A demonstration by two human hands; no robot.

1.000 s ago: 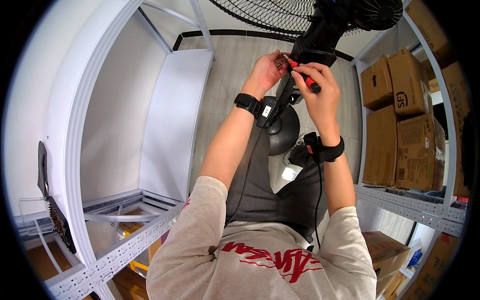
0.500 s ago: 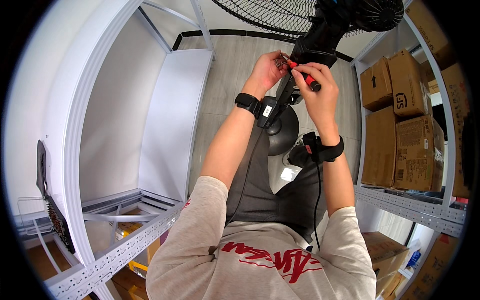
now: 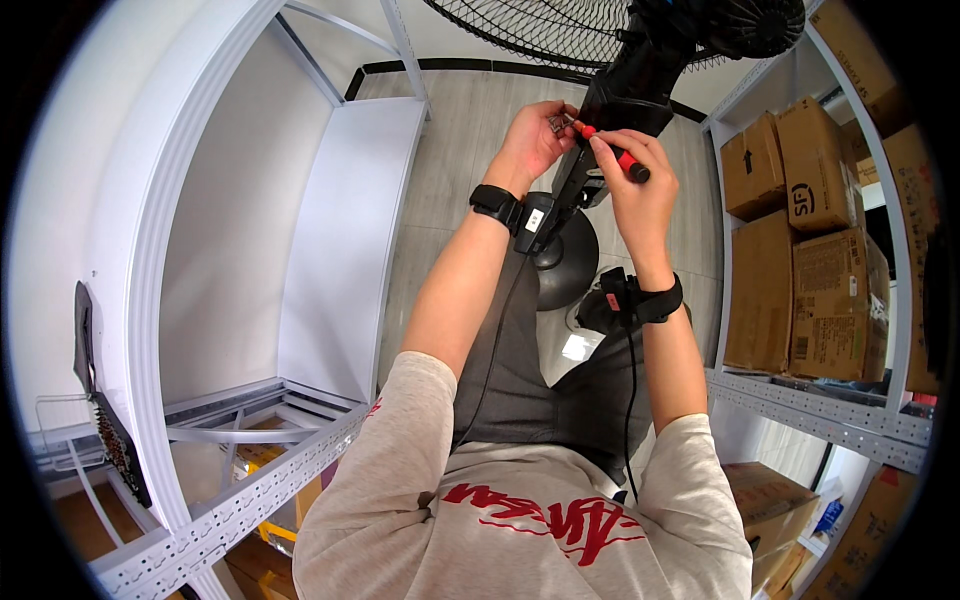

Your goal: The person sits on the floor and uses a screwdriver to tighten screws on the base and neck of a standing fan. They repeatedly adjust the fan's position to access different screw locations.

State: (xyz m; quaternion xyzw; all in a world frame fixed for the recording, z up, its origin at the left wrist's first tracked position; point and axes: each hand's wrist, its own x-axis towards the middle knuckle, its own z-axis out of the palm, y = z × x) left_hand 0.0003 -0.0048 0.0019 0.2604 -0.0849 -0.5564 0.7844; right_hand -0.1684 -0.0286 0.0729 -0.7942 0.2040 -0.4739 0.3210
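A black pedestal fan [image 3: 632,88] stands in front of me, its wire grille [image 3: 530,35] at the top of the view and its round base [image 3: 570,275] on the floor. My right hand [image 3: 645,190] is closed round a red and black screwdriver [image 3: 628,163], whose front end points left toward my other hand. Beside the fan's column, my left hand [image 3: 535,145] pinches a small silvery metal piece [image 3: 561,124] at the screwdriver's tip. That piece is too small to name. Each wrist wears a black strap with a module and a cable.
White shelving [image 3: 345,240] rises on the left, with a perforated beam [image 3: 240,515] low down. To the right, a rack holds several stacked cardboard boxes [image 3: 828,300]. One more box [image 3: 765,505] sits lower right. Grey tiles [image 3: 450,150] cover the floor.
My right hand and the screwdriver's handle have shifted very slightly right and down. The left hand stays nearly still at the same place beside the fan.
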